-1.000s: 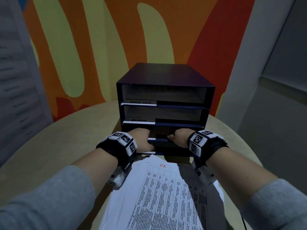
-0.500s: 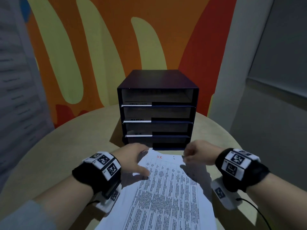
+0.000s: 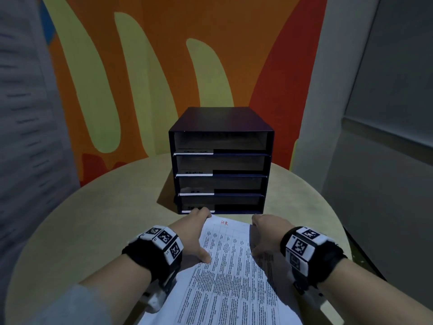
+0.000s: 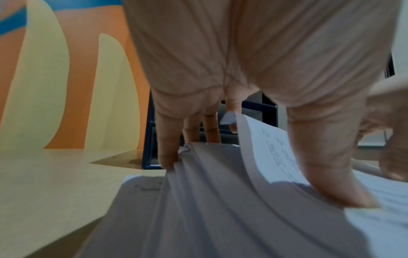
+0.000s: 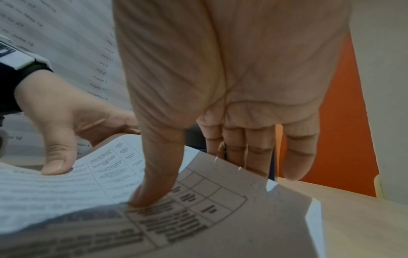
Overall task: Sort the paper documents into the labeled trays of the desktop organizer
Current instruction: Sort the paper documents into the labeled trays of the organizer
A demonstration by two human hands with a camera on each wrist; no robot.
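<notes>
A dark blue four-tray organizer (image 3: pixel 220 160) stands at the back of the table, with a white label strip on the left of each tray front. Before it lies a stack of printed documents (image 3: pixel 232 273); the top sheet carries a red "HR" (image 3: pixel 224 223). My left hand (image 3: pixel 199 233) grips the top sheet's far left corner, thumb (image 4: pixel 326 174) on top and fingers (image 4: pixel 167 148) at the far edge. My right hand (image 3: pixel 260 238) pinches its far right corner, thumb (image 5: pixel 159 174) on the print, fingers (image 5: pixel 253 157) behind the sheet. The sheet bows upward between the hands.
The round beige table (image 3: pixel 93 231) has bare surface left and right of the organizer. An orange and yellow painted wall (image 3: pixel 140 90) rises close behind it. A grey pillar (image 3: pixel 328 113) stands at the right, near the table's edge.
Both hands have drawn back from the organizer's lower tray to the stack and taken hold of the HR sheet's far end. The head view has pulled back from the organizer.
</notes>
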